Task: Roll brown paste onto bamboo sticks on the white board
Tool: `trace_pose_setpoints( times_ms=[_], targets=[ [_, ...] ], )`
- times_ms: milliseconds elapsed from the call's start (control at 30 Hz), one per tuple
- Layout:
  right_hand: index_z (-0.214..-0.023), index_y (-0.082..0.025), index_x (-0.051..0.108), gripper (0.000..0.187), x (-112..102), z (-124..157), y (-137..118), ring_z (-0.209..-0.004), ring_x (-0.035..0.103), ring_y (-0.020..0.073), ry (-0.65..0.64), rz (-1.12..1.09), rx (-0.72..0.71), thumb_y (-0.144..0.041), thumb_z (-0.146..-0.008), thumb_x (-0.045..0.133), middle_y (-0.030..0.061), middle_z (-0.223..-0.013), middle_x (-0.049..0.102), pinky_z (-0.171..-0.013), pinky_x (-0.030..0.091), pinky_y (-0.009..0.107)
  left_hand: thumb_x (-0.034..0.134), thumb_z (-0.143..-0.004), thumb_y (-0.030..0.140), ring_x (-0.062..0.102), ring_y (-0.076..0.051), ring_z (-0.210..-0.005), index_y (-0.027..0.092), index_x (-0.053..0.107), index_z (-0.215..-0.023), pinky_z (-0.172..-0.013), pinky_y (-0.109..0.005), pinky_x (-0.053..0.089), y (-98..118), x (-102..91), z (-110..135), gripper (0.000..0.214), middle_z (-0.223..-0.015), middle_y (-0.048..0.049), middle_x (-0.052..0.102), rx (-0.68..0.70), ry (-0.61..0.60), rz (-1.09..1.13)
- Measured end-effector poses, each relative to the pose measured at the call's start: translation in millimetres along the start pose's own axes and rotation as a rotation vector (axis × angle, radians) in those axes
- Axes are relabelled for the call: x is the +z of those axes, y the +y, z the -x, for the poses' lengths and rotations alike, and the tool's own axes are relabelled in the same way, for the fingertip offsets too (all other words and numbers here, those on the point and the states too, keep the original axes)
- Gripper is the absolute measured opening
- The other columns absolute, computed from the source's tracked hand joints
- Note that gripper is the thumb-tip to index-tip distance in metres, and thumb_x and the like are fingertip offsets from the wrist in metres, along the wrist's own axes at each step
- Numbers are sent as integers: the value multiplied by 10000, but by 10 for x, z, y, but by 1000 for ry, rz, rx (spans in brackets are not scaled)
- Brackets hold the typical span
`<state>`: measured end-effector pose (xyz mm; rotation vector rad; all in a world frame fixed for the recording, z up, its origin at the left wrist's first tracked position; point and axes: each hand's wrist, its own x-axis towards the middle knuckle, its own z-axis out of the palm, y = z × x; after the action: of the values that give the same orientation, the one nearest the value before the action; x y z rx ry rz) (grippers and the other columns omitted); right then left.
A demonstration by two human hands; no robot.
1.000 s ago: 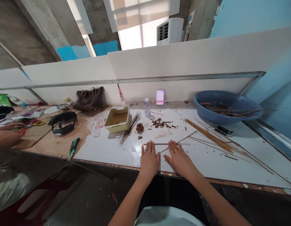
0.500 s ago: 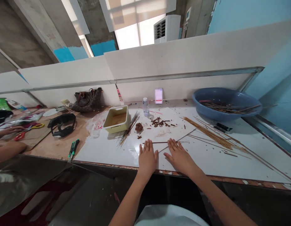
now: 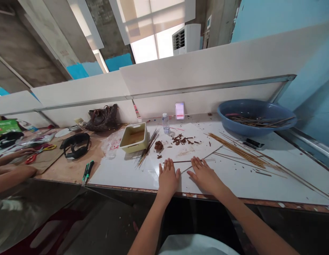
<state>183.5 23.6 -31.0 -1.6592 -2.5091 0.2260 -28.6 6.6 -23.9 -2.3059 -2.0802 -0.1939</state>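
Observation:
My left hand (image 3: 168,180) lies flat, palm down, near the front of the white board (image 3: 122,177). Beside it, my right hand (image 3: 206,178) is also flat with its fingers stretched out. Both sets of fingertips rest on a thin stick with a dark brown coating (image 3: 182,162), which runs sideways between them. A thin grey strip (image 3: 214,152) crosses diagonally beneath my right hand. Beyond my left hand sit a brown lump of paste (image 3: 158,145) and scattered brown pieces (image 3: 182,140). A bundle of thin tan sticks (image 3: 237,150) lies to the right.
A yellowish tub of brownish liquid (image 3: 134,147) and a small clear bottle (image 3: 166,124) stand behind. At right is a blue basin (image 3: 256,129) holding sticks. Utility knives (image 3: 87,171) and a black headset (image 3: 75,146) lie left, near another person's arm (image 3: 14,175).
The whole view has shifted slightly to the right and down. My hands stay flat on the stick, in nearly the same place on the board.

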Motion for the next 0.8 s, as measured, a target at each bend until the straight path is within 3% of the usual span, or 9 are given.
trace_pose_setpoints(
  times_ms=[133, 367, 467, 600, 800],
  targets=[
    [-1713, 59, 368, 834, -173, -164, -21, -1709, 289, 345, -33, 32, 39, -558, -1168, 236, 293, -1787, 326, -1411, 193, 551, 353, -1157, 395, 352, -328, -1698, 105, 364, -1760, -1413, -607, 221, 60, -107, -169, 669, -1782, -191, 412, -37, -32, -6],
    [-1728, 3, 385, 843, 83, 111, 50, -1697, 330, 336, 37, -4, -20, -604, -1157, 259, 269, -1792, 339, -1405, 232, 552, 296, -1176, 419, 336, -329, -1705, 135, 398, -1751, -1404, -622, 247, 0, -88, 169, 649, -1797, -155, 402, 16, -18, -22],
    [-1736, -48, 403, 786, -15, -59, 66, -1690, 345, 347, 17, 3, -3, -566, -1159, 279, 264, -1776, 383, -1396, 228, 596, 301, -1171, 439, 271, -346, -1727, 128, 431, -1735, -1407, -656, 204, 21, -170, 4, 657, -1788, -150, 419, -20, -56, 6],
    [-1720, 15, 392, 797, -133, -231, 55, -1703, 311, 347, 12, 23, 21, -538, -1161, 265, 289, -1777, 361, -1397, 223, 580, 328, -1163, 433, 214, -364, -1740, 115, 435, -1731, -1412, -681, 132, 48, -261, -167, 660, -1792, -152, 413, -57, -67, 35],
    [-1748, -47, 375, 808, 99, 27, 125, -1694, 338, 345, 54, 7, -17, -584, -1153, 273, 253, -1794, 357, -1397, 235, 588, 312, -1172, 436, 184, -386, -1744, 171, 430, -1743, -1390, -740, 153, -32, -136, 163, 640, -1806, -100, 397, -22, -11, 43]
  ],
)
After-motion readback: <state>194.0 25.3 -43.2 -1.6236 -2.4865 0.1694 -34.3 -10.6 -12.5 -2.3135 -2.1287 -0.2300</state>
